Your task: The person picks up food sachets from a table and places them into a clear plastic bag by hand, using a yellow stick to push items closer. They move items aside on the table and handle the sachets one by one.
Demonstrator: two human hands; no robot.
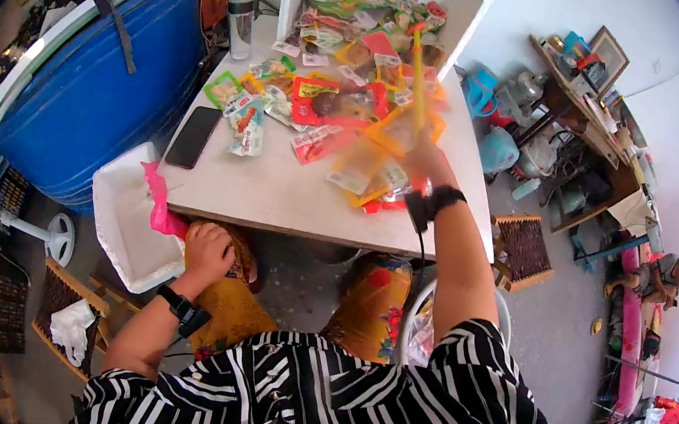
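Note:
My right hand (427,159), blurred, grips a long yellow stick (420,81) with an orange-red tip. The stick reaches over packaged snacks toward a white foam box (476,11) at the back of the table. Small vacuum-packed snack packets (366,9) fill that box and spill from its open front. Beneath and around my right hand lie yellow-orange packets (358,166), partly hidden. A larger red packet (334,102) lies left of the stick. My left hand (210,253) rests on my left knee, holding nothing, close to a pink plastic strip (158,198).
On the white table (252,194) are a smartphone (193,137) and a clear tumbler (239,28). Left stand a big blue tub (112,79) and a foam box (126,216). A white bucket (505,314) is by my right leg, a stool (521,252) beyond. Someone sits (658,280) far right.

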